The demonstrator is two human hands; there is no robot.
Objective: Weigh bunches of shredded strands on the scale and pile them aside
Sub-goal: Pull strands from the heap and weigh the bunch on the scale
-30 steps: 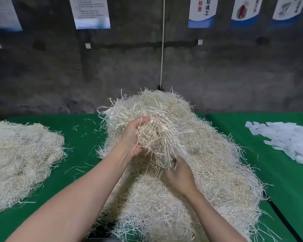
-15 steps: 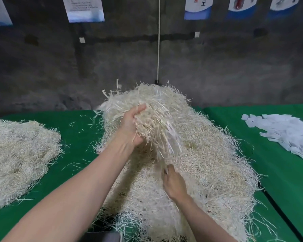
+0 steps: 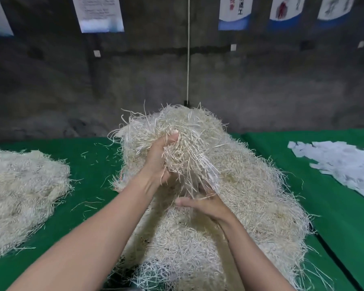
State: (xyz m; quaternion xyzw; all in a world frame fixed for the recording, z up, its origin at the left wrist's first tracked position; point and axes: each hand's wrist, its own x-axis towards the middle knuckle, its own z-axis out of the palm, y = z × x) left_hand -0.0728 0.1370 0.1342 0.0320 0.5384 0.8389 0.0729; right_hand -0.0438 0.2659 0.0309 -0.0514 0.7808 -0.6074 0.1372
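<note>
In the head view I see the left hand (image 3: 157, 164) clenched around a bunch of strands (image 3: 189, 152), held above the big pile (image 3: 256, 202) at frame centre. The right hand (image 3: 206, 205) meets the bunch's hanging end; I cannot tell its grip. A second pile (image 3: 23, 185) lies at left.

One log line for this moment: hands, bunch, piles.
left hand: grips bunch of shredded strands above main pile | right hand: at bunch's hanging ends, grip unclear | side pile: left on green table
</note>
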